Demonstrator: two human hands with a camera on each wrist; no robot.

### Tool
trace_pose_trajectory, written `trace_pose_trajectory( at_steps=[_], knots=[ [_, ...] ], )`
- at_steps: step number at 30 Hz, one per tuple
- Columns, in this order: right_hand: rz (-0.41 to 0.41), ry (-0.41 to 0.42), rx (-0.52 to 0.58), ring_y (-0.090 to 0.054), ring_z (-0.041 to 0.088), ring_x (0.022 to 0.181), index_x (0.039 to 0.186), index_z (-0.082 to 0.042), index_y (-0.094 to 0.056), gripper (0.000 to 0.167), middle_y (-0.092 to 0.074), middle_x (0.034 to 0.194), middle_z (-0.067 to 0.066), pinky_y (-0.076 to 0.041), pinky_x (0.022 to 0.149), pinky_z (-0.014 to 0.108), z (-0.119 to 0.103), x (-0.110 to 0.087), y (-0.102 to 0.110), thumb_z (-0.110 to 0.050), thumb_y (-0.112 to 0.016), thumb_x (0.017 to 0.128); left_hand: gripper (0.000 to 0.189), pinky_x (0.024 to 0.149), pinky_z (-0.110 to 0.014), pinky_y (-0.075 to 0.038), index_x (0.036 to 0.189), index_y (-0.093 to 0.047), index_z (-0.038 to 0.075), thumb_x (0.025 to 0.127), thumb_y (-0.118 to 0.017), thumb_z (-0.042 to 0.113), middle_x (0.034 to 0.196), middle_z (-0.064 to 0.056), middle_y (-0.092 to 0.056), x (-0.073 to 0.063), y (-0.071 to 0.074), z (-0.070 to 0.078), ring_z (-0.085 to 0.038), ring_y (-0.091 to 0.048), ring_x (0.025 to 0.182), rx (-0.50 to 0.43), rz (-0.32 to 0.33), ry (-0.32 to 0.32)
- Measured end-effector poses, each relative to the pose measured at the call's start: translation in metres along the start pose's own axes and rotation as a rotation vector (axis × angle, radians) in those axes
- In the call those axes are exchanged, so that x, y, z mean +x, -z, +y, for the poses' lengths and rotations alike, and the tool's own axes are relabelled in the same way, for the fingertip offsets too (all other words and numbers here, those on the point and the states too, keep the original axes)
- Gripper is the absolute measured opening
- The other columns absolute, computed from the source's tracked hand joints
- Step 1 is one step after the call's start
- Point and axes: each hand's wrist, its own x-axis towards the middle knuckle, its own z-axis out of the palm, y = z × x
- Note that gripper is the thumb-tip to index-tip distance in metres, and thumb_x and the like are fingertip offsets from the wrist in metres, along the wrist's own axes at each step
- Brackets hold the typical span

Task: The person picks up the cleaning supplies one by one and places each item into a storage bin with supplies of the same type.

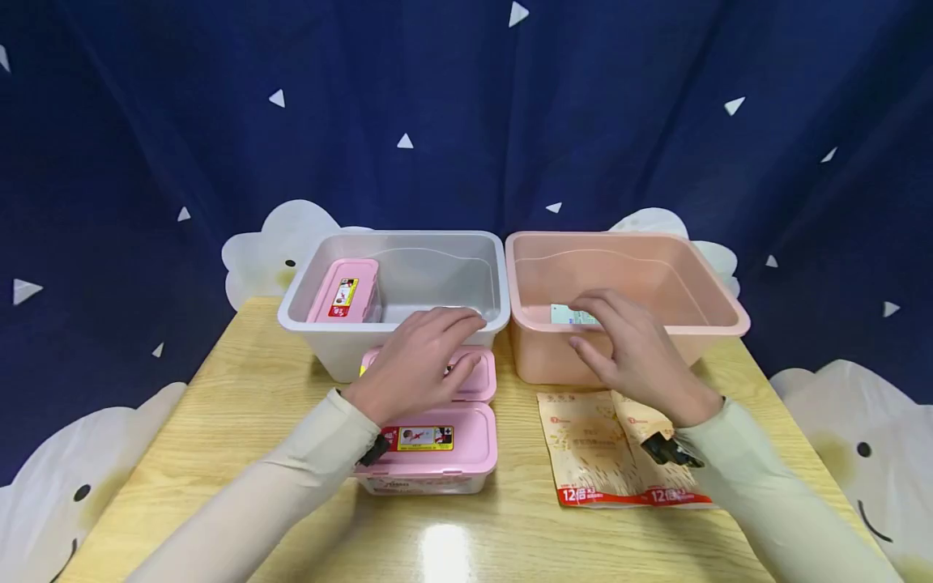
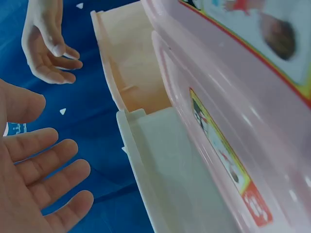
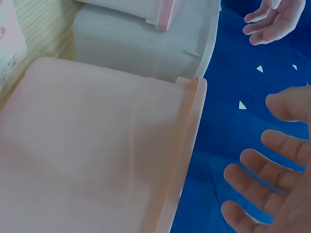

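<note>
My left hand [image 1: 419, 356] hovers over two pink-lidded plastic boxes, a front one [image 1: 466, 445] and one behind it [image 1: 479, 382], its fingers loosely bent around nothing. Just beyond is the grey bin [image 1: 328, 344], where another pink-lidded box [image 1: 357, 279] leans at the left side. At the front of the peach bin [image 1: 547, 356] my right hand [image 1: 637, 356] is held in the air, thumb and fingers apart. A pale printed item [image 1: 563, 314] lies inside that bin, partly hidden by the fingers. In both wrist views the palms hold nothing.
Two beige packets with red lower edges, a left packet [image 1: 583, 445] and a right packet [image 1: 678, 486], lie on the wooden table [image 1: 240, 389] below my right hand. The bins stand side by side before a dark blue curtain [image 1: 466, 97].
</note>
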Motion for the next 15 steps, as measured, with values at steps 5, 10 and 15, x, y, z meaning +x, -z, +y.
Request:
trace_pose_trajectory(
  at_steps=[5, 10, 15],
  knots=[
    [-0.009, 0.0, -0.001, -0.062, 0.029, 0.107, 0.118, -0.002, -0.063, 0.042, -0.064, 0.119, 0.012, -0.049, 0.093, 0.044, 0.005, -0.002, 0.003, -0.016, -0.078, 0.081, 0.039, 0.105, -0.04, -0.05, 0.129, -0.064, 0.01, 0.092, -0.061, 0.023, 0.13, -0.006, -0.066, 0.009, -0.004, 0.003, -0.022, -0.061, 0.123, -0.035, -0.007, 0.022],
    [-0.036, -0.051, -0.015, -0.059, 0.029, 0.11, 0.118, -0.002, -0.063, 0.042, -0.063, 0.12, 0.012, -0.047, 0.094, 0.045, 0.012, -0.007, 0.011, -0.014, -0.078, 0.081, 0.04, 0.106, -0.039, -0.05, 0.129, -0.063, 0.009, 0.092, -0.06, 0.024, 0.131, -0.006, -0.065, 0.021, -0.008, 0.012, -0.022, -0.061, 0.124, -0.053, -0.033, 0.008],
    [-0.031, -0.079, -0.017, -0.059, 0.029, 0.11, 0.117, -0.002, -0.063, 0.039, -0.064, 0.119, 0.012, -0.046, 0.093, 0.044, 0.019, -0.012, 0.015, -0.013, -0.078, 0.082, 0.042, 0.104, -0.042, -0.05, 0.132, -0.062, 0.009, 0.094, -0.059, 0.027, 0.135, -0.005, -0.062, 0.029, -0.007, 0.019, -0.024, -0.059, 0.126, -0.059, -0.059, 0.015]
  ],
)
